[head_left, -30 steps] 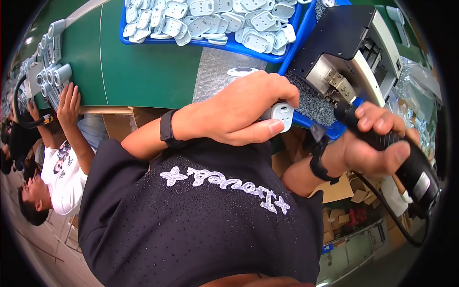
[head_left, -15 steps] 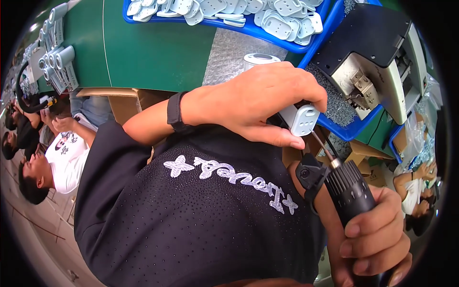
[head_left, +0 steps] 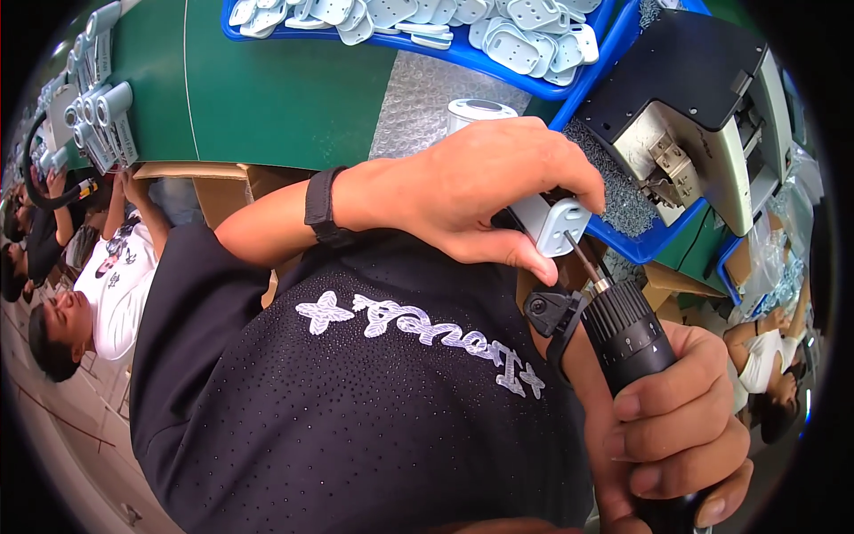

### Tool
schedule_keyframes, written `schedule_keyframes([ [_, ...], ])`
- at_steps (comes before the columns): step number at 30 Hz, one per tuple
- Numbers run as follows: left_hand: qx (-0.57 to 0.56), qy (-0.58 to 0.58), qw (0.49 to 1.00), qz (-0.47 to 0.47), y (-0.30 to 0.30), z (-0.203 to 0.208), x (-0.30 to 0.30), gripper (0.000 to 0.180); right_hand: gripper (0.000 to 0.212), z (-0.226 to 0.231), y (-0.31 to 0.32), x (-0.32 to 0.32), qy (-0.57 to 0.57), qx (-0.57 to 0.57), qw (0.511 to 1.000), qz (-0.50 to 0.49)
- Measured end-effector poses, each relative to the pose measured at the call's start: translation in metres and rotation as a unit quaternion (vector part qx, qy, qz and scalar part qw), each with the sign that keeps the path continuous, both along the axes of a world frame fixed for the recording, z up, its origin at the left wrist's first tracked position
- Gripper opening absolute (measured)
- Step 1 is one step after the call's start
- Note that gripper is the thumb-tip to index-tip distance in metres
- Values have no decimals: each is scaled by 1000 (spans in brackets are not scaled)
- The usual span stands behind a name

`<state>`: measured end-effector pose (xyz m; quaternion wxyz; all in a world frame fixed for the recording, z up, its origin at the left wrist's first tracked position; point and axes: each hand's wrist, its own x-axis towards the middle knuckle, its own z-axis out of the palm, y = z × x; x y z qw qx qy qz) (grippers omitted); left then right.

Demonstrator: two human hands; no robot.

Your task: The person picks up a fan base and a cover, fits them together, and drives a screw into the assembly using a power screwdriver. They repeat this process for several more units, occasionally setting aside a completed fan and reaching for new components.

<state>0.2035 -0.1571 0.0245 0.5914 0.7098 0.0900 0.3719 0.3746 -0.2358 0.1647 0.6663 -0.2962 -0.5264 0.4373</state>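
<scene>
My left hand [head_left: 485, 191] is wrapped round a pale grey-white plastic housing [head_left: 560, 229], thumb below and fingers over the top. The housing's end plate, with several holes in it, faces right. A round end of a white part shows above the knuckles; whether it belongs to the same housing I cannot tell. My right hand [head_left: 680, 427] grips a black electric screwdriver [head_left: 632, 334] at the lower right. Its thin metal bit points up and left, and the tip meets a hole in the end plate.
Behind stands a blue tray [head_left: 498, 69] heaped with pale plates. A blue bin [head_left: 645, 247] of small screws lies under a black-topped metal machine [head_left: 680, 76]. At the far left, white handled parts [head_left: 102, 125] stand on the green table [head_left: 276, 107]. People sit at both sides.
The screwdriver has shifted up and left, and its bit has moved from the plate's lower edge to a hole higher up. My left hand keeps its hold on the housing.
</scene>
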Motion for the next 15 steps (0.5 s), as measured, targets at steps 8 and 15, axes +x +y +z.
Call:
schedule_keyframes([
  [8,22,4,999,-23,2,1,3,61,44,-25,-3,46,-44,53,973,-221],
  [15,12,-2,999,-50,2,-3,0,52,43,-45,-5,48,-16,-75,971,-228],
])
